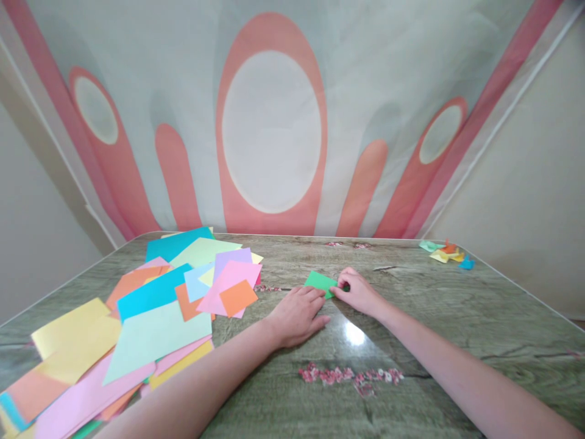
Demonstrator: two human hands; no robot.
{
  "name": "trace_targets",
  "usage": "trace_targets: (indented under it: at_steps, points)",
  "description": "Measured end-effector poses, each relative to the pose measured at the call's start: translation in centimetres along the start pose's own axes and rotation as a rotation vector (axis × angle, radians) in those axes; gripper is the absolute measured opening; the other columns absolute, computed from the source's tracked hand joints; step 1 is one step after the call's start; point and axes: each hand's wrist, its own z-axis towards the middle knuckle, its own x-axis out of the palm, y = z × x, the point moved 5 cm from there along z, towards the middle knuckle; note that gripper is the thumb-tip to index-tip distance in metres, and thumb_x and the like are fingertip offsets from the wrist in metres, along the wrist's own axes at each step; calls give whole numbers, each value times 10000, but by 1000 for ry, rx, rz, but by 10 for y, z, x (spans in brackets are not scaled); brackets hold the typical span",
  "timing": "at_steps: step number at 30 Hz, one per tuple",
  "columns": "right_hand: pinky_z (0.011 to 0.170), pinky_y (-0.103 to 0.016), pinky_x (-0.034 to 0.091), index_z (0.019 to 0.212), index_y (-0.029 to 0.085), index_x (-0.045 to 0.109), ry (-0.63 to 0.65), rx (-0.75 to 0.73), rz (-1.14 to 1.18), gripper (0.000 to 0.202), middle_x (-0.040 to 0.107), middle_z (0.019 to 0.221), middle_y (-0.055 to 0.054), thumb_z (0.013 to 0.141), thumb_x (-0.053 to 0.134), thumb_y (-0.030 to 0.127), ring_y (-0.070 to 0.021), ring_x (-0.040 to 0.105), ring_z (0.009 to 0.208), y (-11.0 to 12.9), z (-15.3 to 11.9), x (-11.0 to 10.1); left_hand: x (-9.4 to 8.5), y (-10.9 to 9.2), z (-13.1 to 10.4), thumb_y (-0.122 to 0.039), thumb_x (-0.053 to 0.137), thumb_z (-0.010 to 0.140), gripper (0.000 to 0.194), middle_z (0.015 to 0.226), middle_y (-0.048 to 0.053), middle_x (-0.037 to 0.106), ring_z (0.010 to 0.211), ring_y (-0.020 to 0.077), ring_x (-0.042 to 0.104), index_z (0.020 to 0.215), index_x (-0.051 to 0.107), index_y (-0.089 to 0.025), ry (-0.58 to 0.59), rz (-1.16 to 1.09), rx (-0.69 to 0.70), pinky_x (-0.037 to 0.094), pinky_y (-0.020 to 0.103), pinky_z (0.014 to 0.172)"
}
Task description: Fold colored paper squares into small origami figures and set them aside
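Note:
A small green sheet of paper (319, 280) lies on the table between my hands. My left hand (298, 312) lies flat, palm down, with its fingertips over the paper's near edge and its thumb stretched out to the side. At the paper's right end, my right hand (356, 291) pinches the corner between thumb and fingers. Part of the paper's near and right edges is hidden under the fingers.
Many coloured paper sheets (159, 335) lie overlapping across the left side, near my left forearm. Several small folded paper pieces (448, 252) sit at the far right corner. The wood-patterned table (434, 317) ends at a printed backdrop (272, 222).

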Motion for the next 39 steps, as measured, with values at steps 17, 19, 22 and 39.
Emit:
trace_targets:
  at_steps: [17, 19, 22, 39]
  points:
    - [797, -346, 429, 947, 193, 588, -141, -188, -46, 155, 537, 943, -60, 813, 516, 224, -186, 522, 877, 23, -13, -11, -6, -5, 1, -450, 317, 907, 384, 1181, 57, 541, 1090, 209, 449, 1068, 535, -179, 7, 129, 20, 271, 375, 973]
    - [849, -386, 397, 964, 209, 622, -143, -304, -127, 207, 538, 1010, -74, 828, 474, 155, -209, 495, 961, 35, -19, -13, -7, -7, 1, -459, 323, 903, 392, 1165, 63, 550, 1099, 220, 440, 1055, 542, -172, 0, 151, 27, 244, 390, 994]
    - [881, -415, 361, 971, 245, 657, -58, -422, -256, 281, 555, 1056, -71, 841, 453, 103, -228, 450, 1037, 48, -29, -8, -8, -7, 0, -475, 326, 898, 411, 1125, 70, 569, 1104, 234, 432, 1042, 549, -161, -7, 171, 25, 222, 405, 1009]
    - [858, -379, 368, 1000, 263, 670, 4, -415, -336, 259, 611, 1001, -59, 861, 483, 149, -212, 459, 1019, 52, -34, -5, -3, -2, -2, -472, 317, 901, 412, 1161, 62, 551, 1065, 221, 460, 1126, 512, -187, 24, 101, 0, 329, 366, 914]
